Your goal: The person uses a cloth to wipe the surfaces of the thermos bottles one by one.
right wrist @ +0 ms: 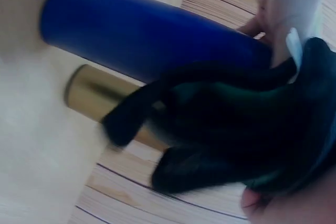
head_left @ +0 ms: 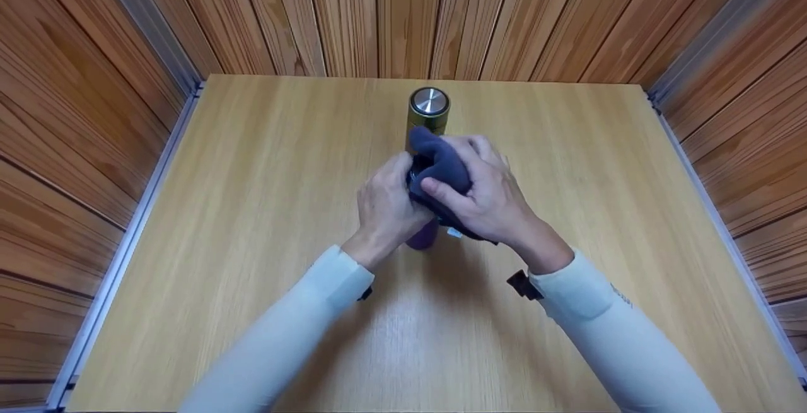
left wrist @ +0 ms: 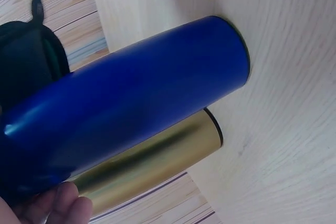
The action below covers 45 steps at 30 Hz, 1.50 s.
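My left hand point(head_left: 386, 203) grips a blue bottle point(left wrist: 136, 87) near its top. The bottle stands on the table, and its lower end point(head_left: 423, 238) looks purple in the head view. A folded dark cloth point(head_left: 446, 170) is held in my right hand point(head_left: 492, 195), with the thumb across it, at the bottle's upper end. In the right wrist view this cloth point(right wrist: 226, 124) is blurred and shows a pale tag and loose flaps. It and the hands hide the bottle's top in the head view.
Just behind the blue bottle stands a gold-green flask point(head_left: 429, 116) with a shiny metal lid. The wooden table point(head_left: 277, 167) is bounded by plank-patterned walls point(head_left: 403, 19) at the back and both sides.
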Available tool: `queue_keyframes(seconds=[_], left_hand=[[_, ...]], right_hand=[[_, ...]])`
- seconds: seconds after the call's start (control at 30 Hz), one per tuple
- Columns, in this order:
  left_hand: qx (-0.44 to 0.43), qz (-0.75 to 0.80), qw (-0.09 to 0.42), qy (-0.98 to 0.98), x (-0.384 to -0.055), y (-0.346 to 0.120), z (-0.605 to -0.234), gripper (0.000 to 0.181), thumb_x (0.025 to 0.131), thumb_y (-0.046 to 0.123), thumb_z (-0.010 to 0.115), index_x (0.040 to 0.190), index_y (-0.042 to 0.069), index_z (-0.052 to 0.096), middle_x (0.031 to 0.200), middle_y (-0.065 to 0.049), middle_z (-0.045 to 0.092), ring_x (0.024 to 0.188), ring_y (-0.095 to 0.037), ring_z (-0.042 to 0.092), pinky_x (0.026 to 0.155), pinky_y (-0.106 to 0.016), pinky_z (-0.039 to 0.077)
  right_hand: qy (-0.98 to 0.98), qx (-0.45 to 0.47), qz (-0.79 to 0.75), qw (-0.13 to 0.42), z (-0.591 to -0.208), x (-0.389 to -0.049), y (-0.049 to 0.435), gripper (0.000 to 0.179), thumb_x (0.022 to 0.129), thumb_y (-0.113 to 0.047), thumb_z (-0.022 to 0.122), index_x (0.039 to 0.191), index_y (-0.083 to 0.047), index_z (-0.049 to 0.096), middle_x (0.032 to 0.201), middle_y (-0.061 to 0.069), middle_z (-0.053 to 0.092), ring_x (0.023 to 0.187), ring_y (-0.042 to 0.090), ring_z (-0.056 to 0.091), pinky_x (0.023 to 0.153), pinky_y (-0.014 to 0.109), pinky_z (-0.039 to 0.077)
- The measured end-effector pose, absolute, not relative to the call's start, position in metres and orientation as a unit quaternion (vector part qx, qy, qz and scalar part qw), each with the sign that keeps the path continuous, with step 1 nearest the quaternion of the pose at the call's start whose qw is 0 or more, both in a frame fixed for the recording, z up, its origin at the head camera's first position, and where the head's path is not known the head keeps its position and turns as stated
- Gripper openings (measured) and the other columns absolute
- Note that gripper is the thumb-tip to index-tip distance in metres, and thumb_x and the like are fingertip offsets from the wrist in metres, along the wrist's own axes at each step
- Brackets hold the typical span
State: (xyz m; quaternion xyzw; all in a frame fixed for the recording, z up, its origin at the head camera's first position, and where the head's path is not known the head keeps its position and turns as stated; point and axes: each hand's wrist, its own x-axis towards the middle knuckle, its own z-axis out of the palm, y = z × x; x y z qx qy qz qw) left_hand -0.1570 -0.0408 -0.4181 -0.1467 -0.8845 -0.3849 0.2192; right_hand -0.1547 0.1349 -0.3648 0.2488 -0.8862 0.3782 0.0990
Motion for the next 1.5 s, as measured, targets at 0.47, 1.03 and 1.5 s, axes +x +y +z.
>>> queue_keyframes(seconds=[0.47,1.03,1.5], left_hand=[[-0.128,-0.396,0.234,-0.879,-0.154,-0.040,-0.425,0.044,0.081,0.043,0.082,0.100,0.006,0.069,0.086,-0.005,0.058,0.065,-0.018,0.057,0.058,-0.034,0.052],[-0.125,-0.417,0.242,-0.867,-0.156,-0.038,-0.429,0.029,0.086,0.030,0.077,0.104,0.008,0.072,0.087,-0.005,0.057,0.064,-0.017,0.054,0.054,-0.031,0.046],[-0.118,-0.429,0.224,-0.867,-0.155,-0.035,-0.428,0.040,0.084,0.038,0.083,0.110,0.009,0.074,0.089,-0.002,0.058,0.073,-0.017,0.059,0.064,-0.030,0.052]], right_hand=[[-0.941,0.189,0.278,-0.035,-0.333,-0.174,0.116,0.069,0.086,-0.065,0.071,0.142,-0.028,0.055,0.112,0.008,0.057,0.094,0.029,0.057,0.078,0.043,0.043],[-0.915,0.121,0.380,0.065,-0.351,-0.169,0.105,0.039,0.095,-0.036,0.069,0.129,-0.017,0.064,0.110,0.007,0.060,0.099,0.028,0.058,0.083,0.045,0.047],[-0.870,0.115,0.450,0.164,-0.369,-0.157,0.110,0.036,0.095,-0.016,0.068,0.129,-0.006,0.063,0.116,0.013,0.062,0.104,0.029,0.060,0.091,0.047,0.047]])
